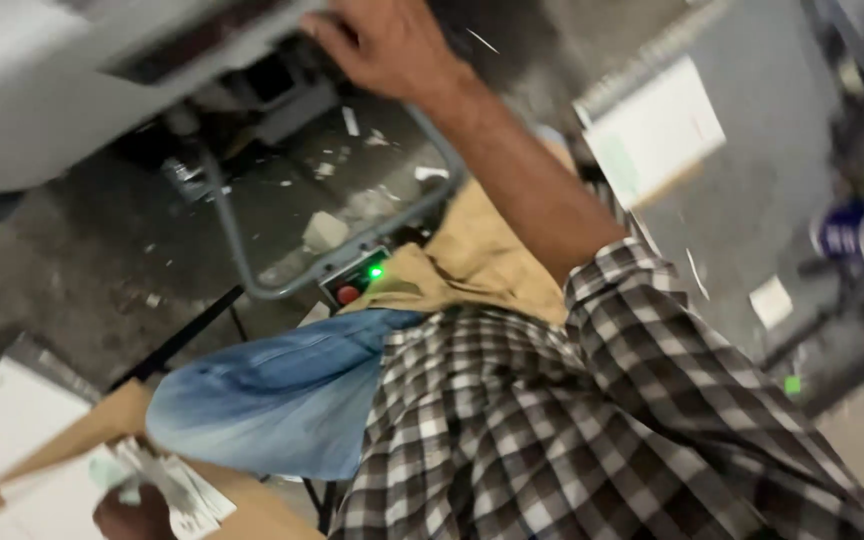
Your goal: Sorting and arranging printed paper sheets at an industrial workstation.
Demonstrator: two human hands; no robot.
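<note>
Grey machine housing point(42, 90) at ten o'clock is taking your right hand point(387, 45), fingers curled on its edge, while your left hand point(132, 512) at seven o'clock is pinching a paper stack point(167, 480).

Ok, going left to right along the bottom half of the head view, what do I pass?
Left hand on paper stack → blue jeans → checked shirt → green scrap on the floor.

A checked shirt point(572, 420) in brown, black and white is worn, its right sleeve point(622, 300) rolled up above the elbow so that the forearm is left bare. Khaki trousers point(472, 260) are seen below the shirt's hem.
</note>
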